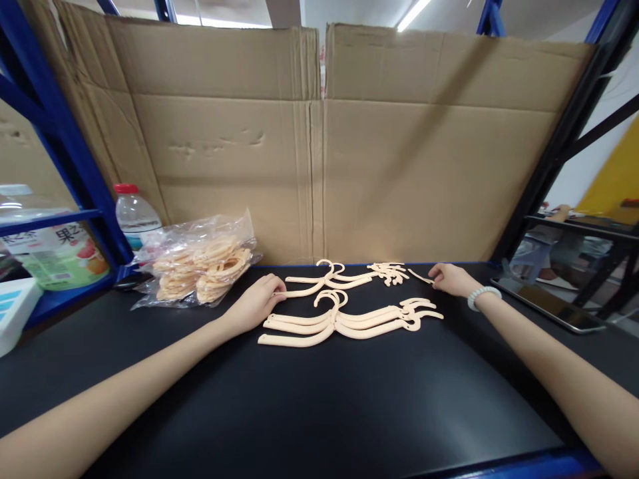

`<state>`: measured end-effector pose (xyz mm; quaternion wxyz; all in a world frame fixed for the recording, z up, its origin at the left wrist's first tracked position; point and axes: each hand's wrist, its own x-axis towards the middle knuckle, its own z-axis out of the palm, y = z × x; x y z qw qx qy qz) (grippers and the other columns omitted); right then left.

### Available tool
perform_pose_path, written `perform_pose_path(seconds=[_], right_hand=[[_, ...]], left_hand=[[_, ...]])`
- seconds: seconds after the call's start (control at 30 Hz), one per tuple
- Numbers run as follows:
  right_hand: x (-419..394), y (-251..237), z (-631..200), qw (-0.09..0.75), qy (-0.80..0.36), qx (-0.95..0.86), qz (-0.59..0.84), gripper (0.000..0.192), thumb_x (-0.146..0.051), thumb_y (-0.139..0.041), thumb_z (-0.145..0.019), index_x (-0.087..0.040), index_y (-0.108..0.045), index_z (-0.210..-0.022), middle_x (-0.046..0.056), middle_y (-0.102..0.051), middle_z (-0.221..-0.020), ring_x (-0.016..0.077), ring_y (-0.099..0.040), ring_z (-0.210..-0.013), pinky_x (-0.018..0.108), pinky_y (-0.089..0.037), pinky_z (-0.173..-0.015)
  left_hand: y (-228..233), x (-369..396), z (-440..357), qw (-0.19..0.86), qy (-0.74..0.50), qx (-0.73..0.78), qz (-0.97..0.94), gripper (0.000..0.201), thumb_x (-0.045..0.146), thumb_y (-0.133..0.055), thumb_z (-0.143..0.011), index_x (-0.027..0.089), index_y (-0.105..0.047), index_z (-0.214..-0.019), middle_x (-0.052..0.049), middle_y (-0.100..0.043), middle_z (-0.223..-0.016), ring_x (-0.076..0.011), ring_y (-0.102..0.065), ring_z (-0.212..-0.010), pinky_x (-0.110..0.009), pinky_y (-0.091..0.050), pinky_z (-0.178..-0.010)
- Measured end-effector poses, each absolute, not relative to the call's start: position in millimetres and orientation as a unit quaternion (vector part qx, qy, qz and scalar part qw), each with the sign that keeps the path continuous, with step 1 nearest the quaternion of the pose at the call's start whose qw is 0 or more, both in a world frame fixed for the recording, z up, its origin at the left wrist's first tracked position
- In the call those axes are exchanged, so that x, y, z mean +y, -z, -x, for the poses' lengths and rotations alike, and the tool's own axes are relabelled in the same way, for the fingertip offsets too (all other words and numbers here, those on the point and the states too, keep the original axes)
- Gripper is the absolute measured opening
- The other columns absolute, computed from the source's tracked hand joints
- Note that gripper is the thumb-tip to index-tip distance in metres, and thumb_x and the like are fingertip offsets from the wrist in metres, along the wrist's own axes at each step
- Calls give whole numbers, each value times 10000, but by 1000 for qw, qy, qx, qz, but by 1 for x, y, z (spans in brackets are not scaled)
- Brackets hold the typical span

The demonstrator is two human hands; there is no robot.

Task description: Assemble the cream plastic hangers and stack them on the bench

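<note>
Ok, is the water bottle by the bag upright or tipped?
Upright: the water bottle stands with its red cap on top, behind the plastic bag.

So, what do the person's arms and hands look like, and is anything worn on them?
Both arms are bare to the picture's edge: no sleeves, no gloves. The right wrist carries a bracelet of pale round beads. The left hand and right hand show no rings that I can make out.

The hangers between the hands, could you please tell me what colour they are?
The hangers are pale cream, seen clearly in the head view.
</note>
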<state>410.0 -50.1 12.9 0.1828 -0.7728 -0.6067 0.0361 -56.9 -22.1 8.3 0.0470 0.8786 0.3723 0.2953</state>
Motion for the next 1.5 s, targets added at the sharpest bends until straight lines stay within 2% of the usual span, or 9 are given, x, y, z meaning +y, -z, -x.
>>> perform_pose_path(seconds=[0.13, 0.3, 0.37, 0.6, 0.77, 0.87, 1.0, 1.23, 1.5], right_hand=[[-51, -15, -417, 204, -89, -571, 790, 296, -39, -637, -586, -140, -684, -860, 23, -659, -612, 166, -622, -544, 254, -482, -537], [-58, -20, -422, 249, -159, -547, 783, 129, -38, -634, -561, -166, -644, -578, -8, -567, -429, 148, -554, -413, 256, -463, -459], [-63, -25, -422, 289, -175, -544, 768, 141, -67, -657, -568, -182, -601, -510, -15, -546, -406, 146, -561, -425, 257, -482, -480], [-76, -37, -384, 448, -266, -560, 644, 245, -217, -767, -594, -211, -524, -620, 8, -637, -638, 174, -667, -670, 299, -588, -695], [-90, -40, -330, 516, -422, -541, 513, 378, -311, -859, -521, -181, -530, -653, 15, -640, -699, 143, -642, -654, 269, -578, -665], [-101, -45, -306, 511, -487, -535, 464, 363, -338, -860, -545, -153, -587, -698, -1, -616, -717, 106, -609, -653, 236, -552, -670], [-110, -48, -295, 490, -521, -531, 455, 337, -339, -856, -572, -142, -622, -714, -3, -602, -765, 100, -594, -737, 241, -523, -780], [-109, -49, -302, 484, -618, -448, 427, 264, -254, -842, -630, -150, -632, -751, 37, -628, -903, 234, -621, -1025, 364, -494, -960], [-110, -49, -304, 446, -670, -421, 418, 200, -202, -766, -708, -145, -589, -780, 64, -686, -866, 235, -669, -965, 332, -521, -899]], left_hand=[[-10, -24, 56, 46, -329, 388, -860, 136, 305, -470, -841, 200, -509, -764, -45, -543, -814, -225, -535, -793, -354, -430, -734], [-12, -27, 58, 72, -354, 409, -838, 94, 288, -526, -801, 211, -517, -748, 5, -567, -675, -192, -552, -654, -304, -415, -643], [-12, -28, 59, 86, -373, 420, -823, 97, 285, -541, -786, 214, -510, -727, 20, -565, -625, -177, -548, -596, -286, -407, -601], [-11, -36, 51, 151, -455, 441, -759, 154, 340, -511, -794, 206, -477, -726, -29, -669, -686, -174, -615, -601, -283, -471, -577], [-13, -54, 34, 277, -529, 409, -690, 190, 346, -589, -756, 192, -484, -721, -52, -705, -720, -175, -631, -653, -294, -492, -624], [-13, -61, 27, 305, -543, 394, -676, 197, 344, -610, -756, 188, -492, -726, -45, -696, -723, -177, -632, -682, -297, -488, -640], [-14, -64, 26, 315, -543, 389, -674, 187, 326, -613, -763, 188, -491, -732, -40, -690, -723, -175, -629, -688, -299, -485, -641], [-15, -64, 25, 321, -536, 384, -680, 164, 300, -604, -768, 190, -487, -737, -30, -681, -725, -154, -606, -654, -283, -475, -631], [-16, -65, 24, 315, -541, 366, -689, 153, 285, -593, -778, 189, -482, -734, -25, -663, -735, -152, -606, -664, -277, -485, -616]])
